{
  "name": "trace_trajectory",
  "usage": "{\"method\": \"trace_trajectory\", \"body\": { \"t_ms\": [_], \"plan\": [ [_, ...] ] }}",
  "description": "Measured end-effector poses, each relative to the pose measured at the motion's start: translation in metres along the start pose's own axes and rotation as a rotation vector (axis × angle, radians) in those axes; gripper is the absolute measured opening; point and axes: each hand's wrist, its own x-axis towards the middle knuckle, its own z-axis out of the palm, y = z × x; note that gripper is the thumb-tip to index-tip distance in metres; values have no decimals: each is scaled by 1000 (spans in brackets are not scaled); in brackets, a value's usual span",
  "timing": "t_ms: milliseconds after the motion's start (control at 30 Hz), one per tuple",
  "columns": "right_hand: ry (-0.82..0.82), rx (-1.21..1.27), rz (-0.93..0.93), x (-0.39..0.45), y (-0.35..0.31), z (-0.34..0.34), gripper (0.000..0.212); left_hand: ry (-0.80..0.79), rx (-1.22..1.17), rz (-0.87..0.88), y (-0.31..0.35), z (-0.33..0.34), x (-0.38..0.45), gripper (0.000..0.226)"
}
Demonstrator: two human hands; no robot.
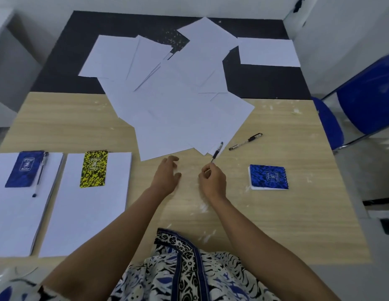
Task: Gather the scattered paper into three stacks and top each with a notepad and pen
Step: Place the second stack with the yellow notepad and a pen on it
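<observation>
Right hand (pixel 212 181): closed in a pinch on the near end of a pen (pixel 217 152), which slants up and away so that its far tip lies over the near edge of the loose sheets.
Left hand (pixel 166 173): empty, fingers loosely spread, palm down over the worktop (pixel 276 224), just short of the loose sheets.
Loose sheets (pixel 178 98): white paper, overlapping in an untidy spread from the middle of the worktop back onto its dark far part; one sheet (pixel 268 52) lies apart at far right.
Left stack (pixel 17 205): squared paper at the left edge, topped with a blue notepad (pixel 24 169) and a black pen (pixel 40 173) lying along the notepad's right side.
Second stack (pixel 87 205): squared paper just right of the first, topped with a yellow notepad (pixel 94 169); no pen on it.
Spare pen (pixel 245 141): on bare worktop, right of the loose sheets.
Blue spiral notepad (pixel 268 177): on bare worktop, right of the right hand.
</observation>
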Motion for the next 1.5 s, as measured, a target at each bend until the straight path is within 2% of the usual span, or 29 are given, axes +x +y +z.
{"method": "trace_trajectory", "body": {
  "t_ms": [100, 300, 433, 533, 733, 800, 900, 1000, 1267, 1367, 1433, 1500],
  "plan": [
    [-108, 24, -53, -14, -13, 21, 7, 53, -127, -62, -14, -16, -10, 21],
    [-286, -11, -186, -39, -56, 65, 10, 189, -185, -68, -55, -59, -24, 6],
    [-412, -31, -251, -53, -85, 96, 13, 228, -255, -177, -76, -85, -26, 18],
    [-481, -25, -280, -62, -104, 114, 12, 165, -255, -274, -93, -97, -26, 28],
    [-572, -16, -246, -70, -122, 141, 11, 149, -290, -358, -120, -112, -27, 17],
    [-601, -2, -208, -71, -122, 146, 14, 137, -240, -371, -126, -116, -25, 14],
    [-650, -73, -131, -69, -116, 146, 21, 145, -141, -414, -134, -120, -23, 21],
    [-673, -140, -61, -65, -103, 139, 15, 168, -37, -475, -136, -121, -23, 18],
    [-704, -184, -105, -66, -96, 132, 13, 286, 152, -491, -135, -111, -28, 32],
    [-718, -195, -106, -66, -94, 131, 13, 395, 191, -482, -142, -112, -28, 34],
    [-731, -184, -93, -66, -94, 130, 18, 419, 202, -472, -148, -115, -28, 37],
    [-757, -185, -111, -66, -95, 131, 35, 379, 216, -473, -154, -119, -28, 47]
  ]
}}
